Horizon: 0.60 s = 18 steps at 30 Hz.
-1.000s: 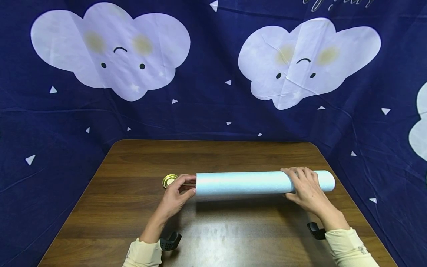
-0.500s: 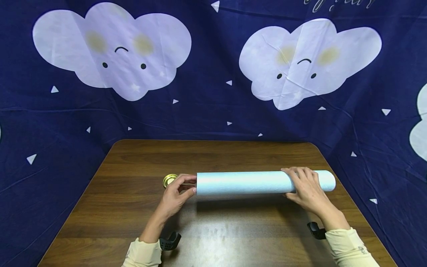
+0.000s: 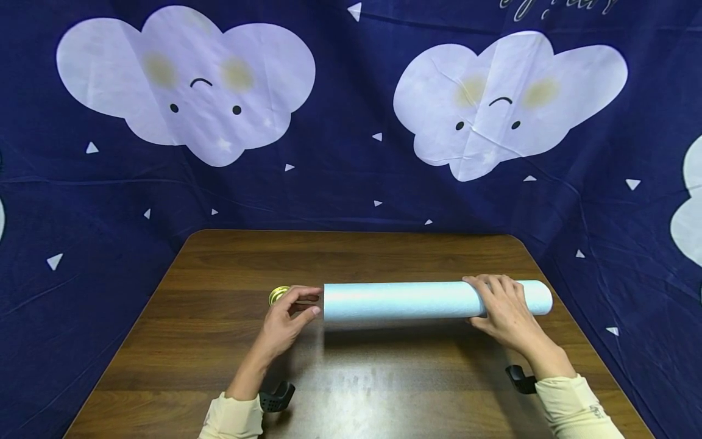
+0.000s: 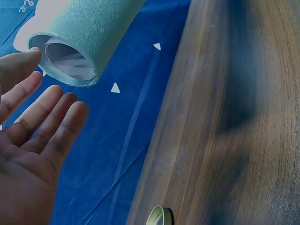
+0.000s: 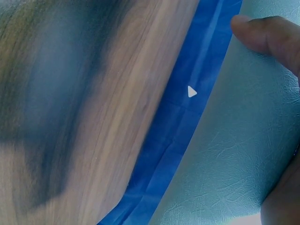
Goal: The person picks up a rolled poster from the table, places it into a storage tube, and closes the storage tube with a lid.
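Note:
A long pale-blue tube (image 3: 395, 300) is held level above the table. My right hand (image 3: 503, 308) grips it near its right end, fingers over the top and thumb (image 5: 262, 35) on the near side. At the tube's left end, my left hand (image 3: 285, 320) stands just off the rim with fingers loosely extended and nothing between them. Looking into that end, the left wrist view shows the open mouth with a rolled whitish sheet (image 4: 70, 61) inside. A round gold metal lid (image 3: 278, 295) lies on the table behind the left hand, partly covered by it.
A brown wood-grain table (image 3: 219, 341) lies under both hands. Behind and beside it hangs a dark blue cloth (image 3: 340, 177) printed with clouds and small triangles. Black wrist camera mounts (image 3: 278, 396) sit at the wrists, the left one low over the table.
My left hand has drawn slightly left, so its fingertips have come away from the tube's open end. The right hand and the tube stay nearly in place.

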### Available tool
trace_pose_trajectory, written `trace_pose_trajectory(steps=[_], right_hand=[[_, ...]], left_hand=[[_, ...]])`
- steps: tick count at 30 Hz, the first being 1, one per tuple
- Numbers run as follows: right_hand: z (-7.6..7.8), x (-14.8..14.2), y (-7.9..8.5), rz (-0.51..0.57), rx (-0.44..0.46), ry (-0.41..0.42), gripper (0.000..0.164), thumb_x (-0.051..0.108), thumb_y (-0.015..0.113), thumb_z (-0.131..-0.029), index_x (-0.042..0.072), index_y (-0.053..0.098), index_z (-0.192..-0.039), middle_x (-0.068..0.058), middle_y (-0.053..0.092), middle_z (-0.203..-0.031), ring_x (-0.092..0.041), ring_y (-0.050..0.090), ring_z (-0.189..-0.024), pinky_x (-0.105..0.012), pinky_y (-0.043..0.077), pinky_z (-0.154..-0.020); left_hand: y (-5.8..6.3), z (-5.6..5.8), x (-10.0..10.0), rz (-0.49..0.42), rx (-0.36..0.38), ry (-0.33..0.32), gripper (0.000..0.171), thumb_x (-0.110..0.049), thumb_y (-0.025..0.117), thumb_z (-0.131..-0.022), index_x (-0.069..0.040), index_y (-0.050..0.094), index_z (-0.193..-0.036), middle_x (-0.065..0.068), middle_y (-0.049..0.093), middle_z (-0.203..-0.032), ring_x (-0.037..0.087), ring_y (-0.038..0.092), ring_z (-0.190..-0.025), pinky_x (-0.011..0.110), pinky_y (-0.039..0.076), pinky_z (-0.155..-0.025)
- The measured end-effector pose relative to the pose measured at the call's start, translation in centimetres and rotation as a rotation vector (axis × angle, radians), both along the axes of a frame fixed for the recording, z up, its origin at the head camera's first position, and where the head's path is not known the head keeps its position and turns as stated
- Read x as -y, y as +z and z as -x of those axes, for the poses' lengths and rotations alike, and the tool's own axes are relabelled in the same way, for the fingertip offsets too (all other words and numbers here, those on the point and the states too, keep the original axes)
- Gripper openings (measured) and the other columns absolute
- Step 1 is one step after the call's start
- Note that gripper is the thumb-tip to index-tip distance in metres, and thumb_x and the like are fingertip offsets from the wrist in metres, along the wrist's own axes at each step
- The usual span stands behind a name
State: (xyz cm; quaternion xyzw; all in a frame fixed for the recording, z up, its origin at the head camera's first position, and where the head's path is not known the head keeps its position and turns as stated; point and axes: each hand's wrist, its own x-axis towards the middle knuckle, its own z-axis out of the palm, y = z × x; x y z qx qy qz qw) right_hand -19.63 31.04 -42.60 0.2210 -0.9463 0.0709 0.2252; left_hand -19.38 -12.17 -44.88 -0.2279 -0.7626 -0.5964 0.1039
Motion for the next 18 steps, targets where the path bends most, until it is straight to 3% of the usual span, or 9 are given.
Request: trace_pose_trajectory(steps=[9, 16, 18], right_hand=[[-0.1, -0.2, 0.0, 0.009, -0.006, -0.001, 0.082, 0.017, 0.087, -0.055, 0.013, 0.05, -0.127, -0.014, 0.056, -0.112, -0.039, 0.047, -0.102, -0.057, 0.032, -0.085], [-0.1, -0.4, -0.1, 0.005, -0.013, -0.011, 0.082, 0.018, 0.087, -0.054, 0.014, 0.05, -0.127, -0.014, 0.056, -0.112, -0.04, 0.048, -0.102, -0.058, 0.032, -0.085], [-0.1, -0.5, -0.1, 0.005, -0.015, -0.011, 0.082, 0.018, 0.087, -0.054, 0.014, 0.05, -0.127, -0.014, 0.056, -0.111, -0.039, 0.048, -0.102, -0.058, 0.032, -0.085]], left_hand=[[0.0, 0.0, 0.6, 0.018, -0.031, 0.024, 0.033, -0.004, 0.066, -0.085, 0.002, 0.06, -0.117, 0.017, 0.064, -0.111, 0.027, 0.063, -0.1, 0.027, 0.055, -0.083], [-0.5, 0.3, 1.2, 0.049, -0.057, 0.105, 0.033, 0.001, 0.068, -0.082, 0.001, 0.061, -0.115, 0.016, 0.066, -0.108, 0.027, 0.064, -0.098, 0.031, 0.056, -0.081], [-0.7, 0.5, 1.4, 0.056, -0.057, 0.131, 0.034, 0.002, 0.069, -0.081, 0.001, 0.062, -0.115, 0.017, 0.066, -0.108, 0.026, 0.065, -0.098, 0.026, 0.055, -0.08]])
